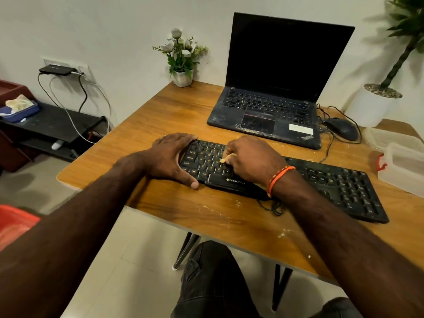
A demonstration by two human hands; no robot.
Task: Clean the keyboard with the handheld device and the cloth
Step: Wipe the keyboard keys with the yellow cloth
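Note:
A black keyboard (332, 180) with dusty keys lies across the wooden table (160, 115). My left hand (169, 157) grips its left end, fingers over the far edge and thumb along the near edge. My right hand (250, 159) is curled over the left-middle keys and pinches a small pale crumb (223, 159) between thumb and fingertips, just above the keys. No cloth or handheld device shows on the table.
An open black laptop (270, 111), dusty, stands behind the keyboard, with a mouse (343, 128) and cables to its right. Clear plastic containers (403, 168) sit at the right edge. A small flower pot (182, 76) stands at the back. Crumbs dot the table's front.

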